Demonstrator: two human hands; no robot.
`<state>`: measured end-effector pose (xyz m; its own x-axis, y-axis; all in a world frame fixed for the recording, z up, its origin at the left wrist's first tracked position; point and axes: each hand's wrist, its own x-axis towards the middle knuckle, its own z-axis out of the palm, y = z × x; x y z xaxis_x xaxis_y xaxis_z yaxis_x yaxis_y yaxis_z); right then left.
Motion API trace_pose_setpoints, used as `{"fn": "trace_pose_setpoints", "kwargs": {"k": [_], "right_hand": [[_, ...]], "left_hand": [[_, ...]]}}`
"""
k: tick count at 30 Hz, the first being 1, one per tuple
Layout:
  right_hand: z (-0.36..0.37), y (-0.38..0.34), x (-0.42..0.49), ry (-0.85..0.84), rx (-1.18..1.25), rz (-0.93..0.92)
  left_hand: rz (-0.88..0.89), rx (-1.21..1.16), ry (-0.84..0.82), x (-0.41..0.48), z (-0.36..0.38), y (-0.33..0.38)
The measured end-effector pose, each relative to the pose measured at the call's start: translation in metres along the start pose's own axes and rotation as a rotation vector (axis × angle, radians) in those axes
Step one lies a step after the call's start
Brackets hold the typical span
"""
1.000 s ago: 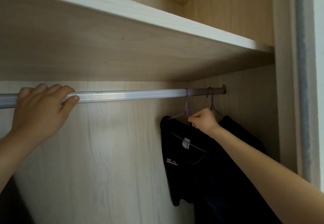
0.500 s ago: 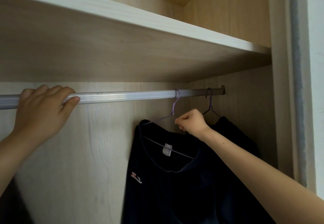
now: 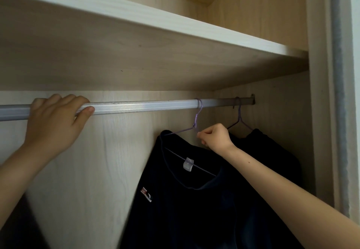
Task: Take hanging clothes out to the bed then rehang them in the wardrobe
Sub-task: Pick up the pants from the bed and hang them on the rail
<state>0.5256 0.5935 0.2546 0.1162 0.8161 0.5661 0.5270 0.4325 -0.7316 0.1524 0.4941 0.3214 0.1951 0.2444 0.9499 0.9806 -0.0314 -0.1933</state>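
We look up into an open wardrobe (image 3: 272,24) of pale wood, under a shelf (image 3: 136,14) that runs across the top of the view. Below the shelf a ribbed silver rail (image 3: 140,107) runs from the left edge to a bracket on the right wall.

Our left hand (image 3: 52,127) wraps over the rail near its left end, fingers curled over the top and thumb pressed against the underside, a closed grip on the rail itself.

Our right hand (image 3: 215,138) reaches in from the lower right, arm stretched out. Its fingers are pinched shut on the thin wire of a lilac hanger (image 3: 196,120), just below the hook's neck. The hook of that hanger sits over the rail, toward the right.

A dark navy top (image 3: 185,209) hangs from this hanger, tilted, with its left shoulder high and its neckline sloping down to the right. Inside the collar we see a small white label (image 3: 188,164), and on the chest a small red and white logo (image 3: 146,194).

Behind and to the right, a second wire hanger (image 3: 239,118) is hooked on the rail close to the bracket, carrying another dark garment (image 3: 272,151) that is partly hidden by our right arm. The two garments overlap, and we cannot tell whether they touch.
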Motion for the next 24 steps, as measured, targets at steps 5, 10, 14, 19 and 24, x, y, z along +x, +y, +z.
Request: {"fn": "trace_pose_setpoints", "kwargs": {"k": [5,10,14,19,24], "right_hand": [[-0.004,-0.002,-0.002,-0.027,-0.096,0.002],[-0.012,-0.031,-0.007,0.100,-0.386,-0.282],[0.007,-0.071,-0.014,0.114,-0.217,-0.541],[0.044,-0.128,-0.019,0.107,-0.102,-0.793],[0.075,-0.156,-0.014,0.030,-0.067,-0.854]], "left_hand": [[-0.008,0.075,0.015,-0.001,-0.011,0.011],[-0.031,0.101,-0.043,0.000,-0.012,0.012],[-0.065,0.075,-0.116,0.002,-0.019,0.015],[-0.157,-0.071,-0.131,-0.001,-0.049,0.024],[-0.192,0.030,-0.065,-0.019,-0.097,0.008]]}}
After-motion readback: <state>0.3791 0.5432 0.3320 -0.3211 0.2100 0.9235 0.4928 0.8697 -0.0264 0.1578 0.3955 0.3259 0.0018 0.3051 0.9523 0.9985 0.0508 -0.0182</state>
